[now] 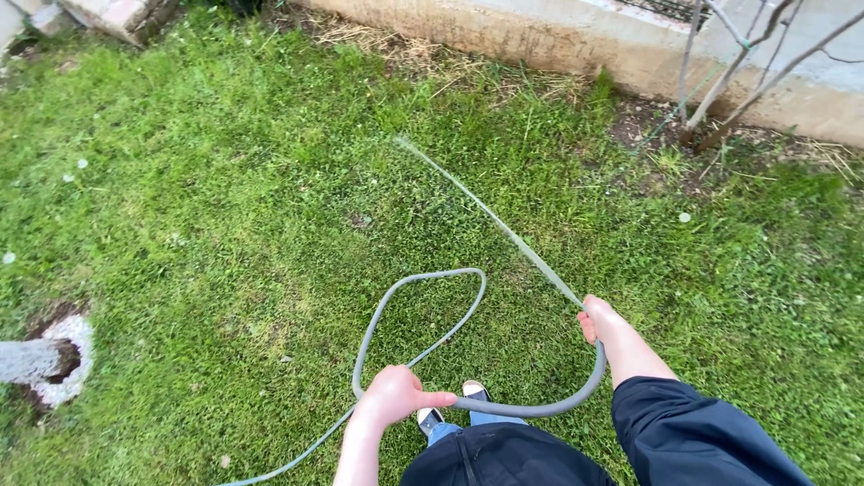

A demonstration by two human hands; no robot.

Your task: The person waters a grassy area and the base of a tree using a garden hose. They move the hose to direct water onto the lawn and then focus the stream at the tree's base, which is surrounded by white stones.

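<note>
Nearest the camera, dark clothing and a black sleeve (pixel 693 432) are seen at the bottom edge, with two shoe tips (pixel 450 403) showing on the grass below. The left hand (pixel 396 394) is closed loosely around a grey garden hose (pixel 423 310), the forefinger stretched out along it. The right hand (pixel 600 319) is wrapped tightly around the hose's end, higher and to the right.

Between the two hands the hose sags in a curve just above the shoes. Behind the left hand it is laid in a loop on the lawn (pixel 225 207), crosses itself near that hand, and runs away to the lower left edge.

A thin jet of water (pixel 486 211) is thrown from the right hand up and to the left, landing on the grass well away from the person.

No containers are visible anywhere in the view. A whitewashed tree trunk (pixel 36 360) stands in a patch of bare soil at the left edge. A low concrete wall (pixel 630 49) runs along the top, with thin bare branches (pixel 729 72) rising beside it at the upper right, and bricks (pixel 117 16) lie in the top left corner.
</note>
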